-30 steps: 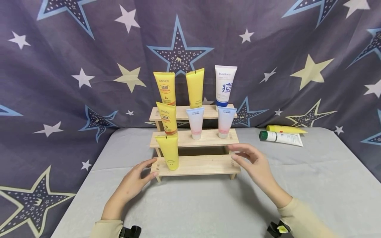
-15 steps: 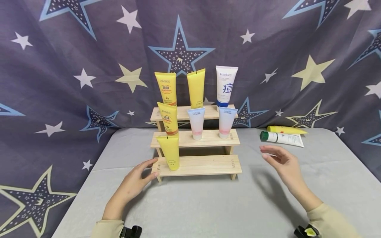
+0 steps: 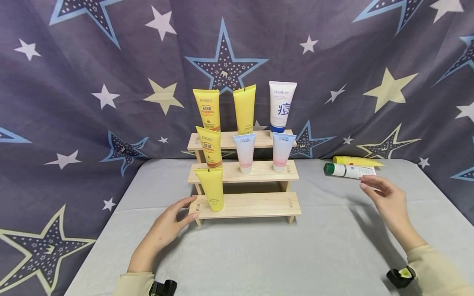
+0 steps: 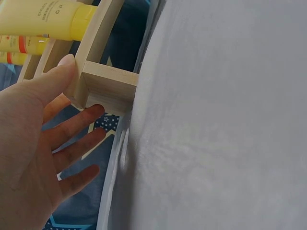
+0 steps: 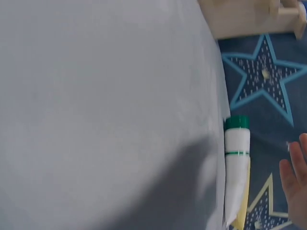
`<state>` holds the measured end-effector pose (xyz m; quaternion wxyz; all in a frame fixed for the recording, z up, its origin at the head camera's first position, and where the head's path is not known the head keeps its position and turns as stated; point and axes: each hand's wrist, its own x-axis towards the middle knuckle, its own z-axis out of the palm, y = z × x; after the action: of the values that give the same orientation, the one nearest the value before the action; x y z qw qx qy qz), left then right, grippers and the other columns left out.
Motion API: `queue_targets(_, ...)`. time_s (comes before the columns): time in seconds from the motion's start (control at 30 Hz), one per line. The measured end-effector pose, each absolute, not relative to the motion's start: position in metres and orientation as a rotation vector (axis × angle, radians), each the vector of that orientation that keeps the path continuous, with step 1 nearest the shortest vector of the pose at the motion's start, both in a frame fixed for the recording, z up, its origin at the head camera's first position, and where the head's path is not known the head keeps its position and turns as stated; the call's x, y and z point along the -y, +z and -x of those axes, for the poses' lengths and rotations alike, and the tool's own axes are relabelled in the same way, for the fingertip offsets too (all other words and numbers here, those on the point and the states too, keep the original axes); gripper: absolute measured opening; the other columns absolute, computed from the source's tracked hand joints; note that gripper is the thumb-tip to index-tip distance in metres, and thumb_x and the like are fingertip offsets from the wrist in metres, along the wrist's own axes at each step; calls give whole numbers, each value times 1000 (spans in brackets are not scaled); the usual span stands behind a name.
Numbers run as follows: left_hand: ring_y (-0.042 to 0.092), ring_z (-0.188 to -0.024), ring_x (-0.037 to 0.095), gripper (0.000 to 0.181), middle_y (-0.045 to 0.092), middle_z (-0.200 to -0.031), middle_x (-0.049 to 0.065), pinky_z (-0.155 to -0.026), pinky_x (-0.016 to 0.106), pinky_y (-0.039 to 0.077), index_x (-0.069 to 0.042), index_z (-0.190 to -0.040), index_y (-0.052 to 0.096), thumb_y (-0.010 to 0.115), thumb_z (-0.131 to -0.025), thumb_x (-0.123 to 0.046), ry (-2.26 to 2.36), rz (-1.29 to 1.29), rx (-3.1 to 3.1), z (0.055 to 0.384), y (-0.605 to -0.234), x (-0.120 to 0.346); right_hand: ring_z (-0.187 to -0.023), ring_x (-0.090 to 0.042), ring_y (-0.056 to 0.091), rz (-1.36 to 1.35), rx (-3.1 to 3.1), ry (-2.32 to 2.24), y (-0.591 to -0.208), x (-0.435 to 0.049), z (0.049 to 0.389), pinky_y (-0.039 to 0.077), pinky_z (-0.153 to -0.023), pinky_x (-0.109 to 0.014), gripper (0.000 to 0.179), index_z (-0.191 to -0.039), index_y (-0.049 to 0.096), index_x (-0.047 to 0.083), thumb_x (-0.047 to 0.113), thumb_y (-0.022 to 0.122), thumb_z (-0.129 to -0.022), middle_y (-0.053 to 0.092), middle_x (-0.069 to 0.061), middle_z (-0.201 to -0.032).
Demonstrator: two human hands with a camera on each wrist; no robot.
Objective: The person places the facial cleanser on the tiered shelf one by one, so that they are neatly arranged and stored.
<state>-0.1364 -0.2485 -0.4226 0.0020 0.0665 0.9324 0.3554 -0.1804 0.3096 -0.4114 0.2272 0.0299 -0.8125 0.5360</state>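
My left hand (image 3: 168, 224) rests at the left end of a three-step wooden stand (image 3: 255, 205). In the left wrist view its thumb (image 4: 60, 79) touches the plank's edge and the other fingers spread loosely beside it. A yellow tube (image 3: 212, 191) stands upright on the bottom step near that hand. My right hand (image 3: 390, 205) hovers at the right with loosely bent fingers and holds nothing. Nearest to it lies a white tube with a green cap (image 3: 349, 170), partly covered by its fingertips in the head view. A yellow tube (image 3: 355, 160) lies just behind the white one.
On the middle step stand a yellow tube (image 3: 209, 148) and two small pink-and-white tubes, one at the right (image 3: 282, 152). The top step bears two yellow tubes and a white-and-blue tube (image 3: 281, 105). A star-patterned curtain (image 3: 311, 53) hangs behind the grey-covered table (image 3: 259, 259).
My right hand has moved away from the stand's right end, rightward to the lying white tube. The left hand has stayed at the stand's left end. The tubes have not moved.
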Motion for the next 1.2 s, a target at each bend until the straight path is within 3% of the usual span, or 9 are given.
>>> queue_targets(0.4, 47, -131, 37, 62, 56, -138, 15, -109, 63, 32, -22, -148, 47, 62, -94, -49, 1124, -208, -2918, 137, -423, 249, -85, 12, 62, 54, 2247, 1496, -413, -342, 201, 45, -72, -3, 19, -110, 73, 11, 12, 72, -92, 67, 29, -95)
queue_targets(0.63, 47, -131, 38, 62, 56, -138, 16, -109, 63, 32, -22, -148, 48, 63, -94, -49, 1129, -201, -2914, 137, -423, 248, -81, 12, 60, 151, 2257, 1473, -413, -351, 215, 45, -68, -3, 15, -106, 71, 9, 13, 72, -92, 65, 29, -93)
queue_targets(0.97, 47, -132, 38, 62, 56, -138, 16, -109, 63, 31, -21, -148, 48, 62, -94, -49, 1125, -196, -2916, 137, -422, 248, -75, 11, 57, 272, 2254, 1481, -420, -363, 233, 44, -66, -2, 12, -101, 69, 20, 11, 70, -93, 63, 32, -84)
queue_targets(1.1, 47, -132, 38, 62, 56, -138, 16, -109, 62, 31, -21, -148, 47, 62, -94, -49, 1129, -195, -2912, 137, -422, 248, -75, 12, 55, 301, 2301, 1443, -424, -364, 239, 44, -65, -2, 13, -106, 69, 14, 13, 69, -93, 60, 33, -83)
queue_targets(1.2, 47, -132, 37, 63, 56, -139, 16, -110, 62, 31, -20, -148, 47, 62, -94, -50, 1131, -193, -2908, 137, -423, 248, -75, 12, 53, 327, 2350, 1380, -427, -365, 243, 43, -65, -3, 25, -114, 66, 1, 16, 69, -93, 57, 34, -82)
